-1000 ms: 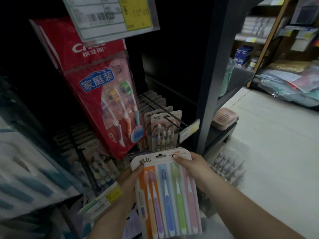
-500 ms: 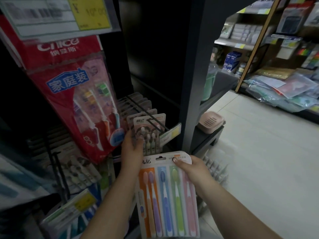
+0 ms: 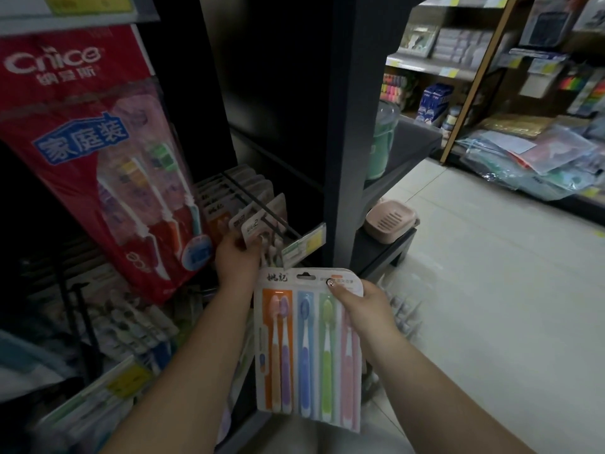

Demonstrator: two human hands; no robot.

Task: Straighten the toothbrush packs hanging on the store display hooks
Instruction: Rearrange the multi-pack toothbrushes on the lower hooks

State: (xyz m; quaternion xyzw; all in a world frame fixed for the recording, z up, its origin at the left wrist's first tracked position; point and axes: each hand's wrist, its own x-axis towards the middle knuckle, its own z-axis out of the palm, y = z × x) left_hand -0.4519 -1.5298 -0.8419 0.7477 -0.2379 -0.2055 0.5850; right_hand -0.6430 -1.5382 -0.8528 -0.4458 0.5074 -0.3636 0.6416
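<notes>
Toothbrush packs [image 3: 253,221] hanging in a row on a black display hook [image 3: 262,209], front ones tilted askew, just right of a large red family pack [image 3: 95,152]. Left hand [image 3: 237,257] now raised to the front hanging pack, fingers curled round its lower left edge, thumb on its face; half a second ago only reaching that pack, a second ago down on the loose pack's left edge. Loose five-brush pack [image 3: 307,348] off any hook, upright below the hook row, held from the right side alone by the right hand [image 3: 363,306], thumb pressed on the front near the top, fingers behind; same grip as before. White card header with a hang slot on top; orange, blue, green and pink strips below. Yellow price tag [image 3: 306,244] at the hook's tip, just above the loose pack's header. More brush packs [image 3: 131,326] on lower hooks at left, dim and blurred. Pink soap box [image 3: 391,219] on a dark low shelf [image 3: 386,250] to the right of the shelving post, well apart from the hands. View shifted rightward since earlier, with more of the far aisle shelves in sight.
</notes>
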